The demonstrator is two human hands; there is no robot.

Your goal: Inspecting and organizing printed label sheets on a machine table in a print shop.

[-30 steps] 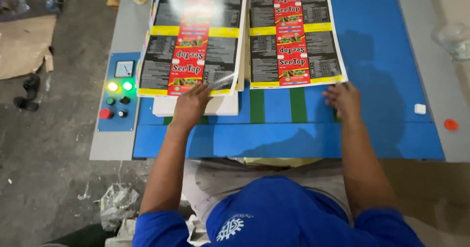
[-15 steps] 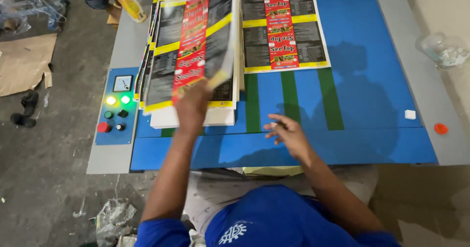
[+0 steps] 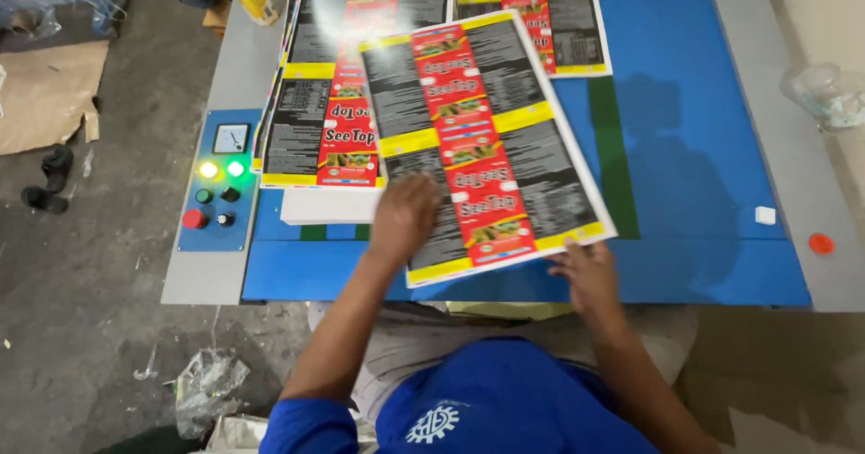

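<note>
Glossy printed paper: a large printed sheet (image 3: 482, 143), black panels with a red centre strip and yellow bands, is seen lying skewed across the blue surface (image 3: 703, 148) in the head view, its near edge close to the person. It partly overlaps the stack of like sheets (image 3: 320, 121) on the left; a second laid sheet (image 3: 550, 22) is seen at the far side.

The left hand (image 3: 405, 215) is pressed flat on the sheet's near left part, fingers spread, no pinch. The right hand (image 3: 590, 274) is set at the near right corner, fingertips on the edge; whether the edge is pinched or only touched cannot be told.

The sheet is judged light, thin and floppy, with a slick coating that reflects glare, so sliding is easy and creasing is a risk. Hold is best taken at two well-separated points on the near edge or corners, with flat palms for shifting.

A control panel (image 3: 214, 179) with lit green lamps and a red button is noted left of the stack. A white block (image 3: 765, 214) and a red cap (image 3: 820, 243) are noted at the right.
</note>
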